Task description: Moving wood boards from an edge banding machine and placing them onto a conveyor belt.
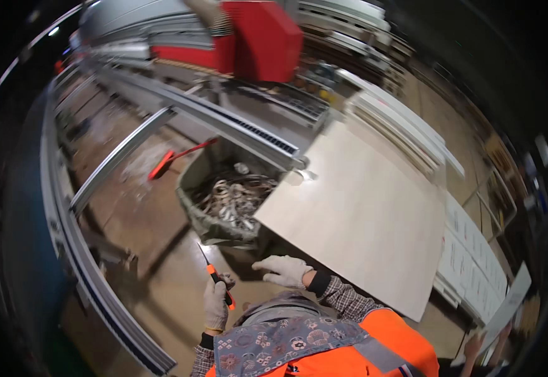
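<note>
My left hand [215, 304], in a pale work glove, is closed round the orange-and-black handle of a knife [211, 271]. Its thin, dark blade points up and away from me. My right hand [284, 271], gloved too, has its fingers stretched out to the left and holds nothing. It is nearest to the front left edge of a large pale board [365, 213], with a gap between them. Just beyond both hands stands a green bag-like bin [193, 225], full of curled strips and scraps [233, 200].
A metal frame rail [88, 286] runs along the left. Behind the bin is a machine with a red housing [264, 41]. A red brush [161, 164] lies left of the bin. White panels [472, 261] are stacked at right, where another person's hands [473, 345] hold a narrow panel [509, 305].
</note>
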